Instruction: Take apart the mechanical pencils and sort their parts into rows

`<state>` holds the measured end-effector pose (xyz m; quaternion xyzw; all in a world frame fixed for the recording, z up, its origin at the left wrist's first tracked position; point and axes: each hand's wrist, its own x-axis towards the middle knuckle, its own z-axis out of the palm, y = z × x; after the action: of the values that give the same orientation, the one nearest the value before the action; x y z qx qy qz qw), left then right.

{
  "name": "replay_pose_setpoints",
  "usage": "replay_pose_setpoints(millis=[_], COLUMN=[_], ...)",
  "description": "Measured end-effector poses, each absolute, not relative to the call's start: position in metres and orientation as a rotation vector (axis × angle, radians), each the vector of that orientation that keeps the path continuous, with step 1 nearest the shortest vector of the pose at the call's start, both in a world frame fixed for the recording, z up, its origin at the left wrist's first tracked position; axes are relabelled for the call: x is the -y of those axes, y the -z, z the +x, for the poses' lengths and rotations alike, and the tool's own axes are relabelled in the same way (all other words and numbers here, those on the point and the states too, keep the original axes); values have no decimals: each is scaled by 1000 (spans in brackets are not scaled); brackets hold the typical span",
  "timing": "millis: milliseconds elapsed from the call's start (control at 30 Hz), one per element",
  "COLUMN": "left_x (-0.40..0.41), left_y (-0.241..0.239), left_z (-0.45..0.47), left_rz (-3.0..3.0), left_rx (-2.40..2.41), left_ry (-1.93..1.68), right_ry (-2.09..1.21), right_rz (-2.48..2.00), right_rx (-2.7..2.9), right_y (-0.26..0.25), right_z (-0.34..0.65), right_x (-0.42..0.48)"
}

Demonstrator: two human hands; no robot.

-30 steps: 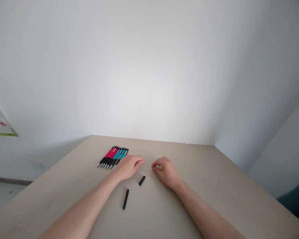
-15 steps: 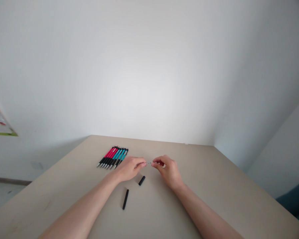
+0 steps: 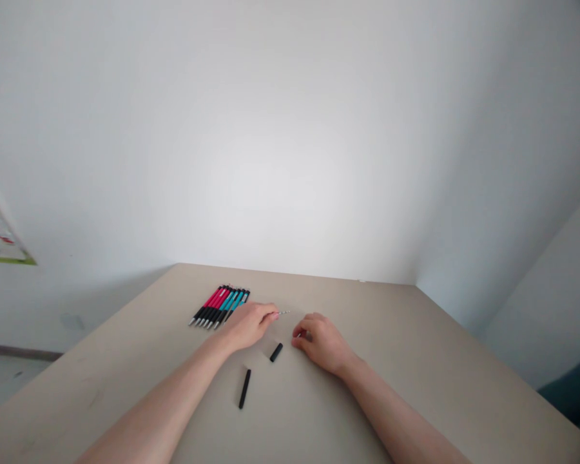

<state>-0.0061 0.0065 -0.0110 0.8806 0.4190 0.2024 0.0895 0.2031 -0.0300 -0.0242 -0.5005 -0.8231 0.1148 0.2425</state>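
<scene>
My left hand (image 3: 252,323) is closed in a pinch on a slim pen mechanism (image 3: 283,312), whose thin silvery end sticks out to the right past the fingertips. The rest of this piece is hidden in the fingers. To the right, apart from it, my right hand (image 3: 321,341) rests low over the table with thumb and fingers curled together; a small pale bit shows at the fingertips, too small to name. Between the hands and nearer to me lies a short black tube (image 3: 276,352). A longer black tube (image 3: 244,388) lies closer still, beside my left forearm.
Several pens (image 3: 218,306) with red or teal barrels, black grips and silver tips lie in a slanted row behind my left hand. The beige table (image 3: 391,361) meets a white wall (image 3: 290,161) at its far edge. A poster (image 3: 0,235) hangs at far left.
My right hand has come away from the silvery end of the mechanism and moved down toward me. My left hand has shifted slightly left, still holding the piece.
</scene>
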Motion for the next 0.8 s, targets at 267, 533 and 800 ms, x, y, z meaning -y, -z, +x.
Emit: replay_pose_setpoints(millis=[267, 533, 800], left_x=[-7, -8, -8], left_y=[11, 11, 11], left_z=[-6, -7, -7], left_rz=[2610, 2595, 2612], left_rx=[-1251, -1281, -1284], left_ry=[-601, -583, -586], right_ry=[-197, -249, -202], right_rz=[-1026, -1196, -1084], right_rx=[2435, 2319, 2439], right_y=[14, 17, 11], right_z=[187, 194, 189], right_x=[48, 42, 49])
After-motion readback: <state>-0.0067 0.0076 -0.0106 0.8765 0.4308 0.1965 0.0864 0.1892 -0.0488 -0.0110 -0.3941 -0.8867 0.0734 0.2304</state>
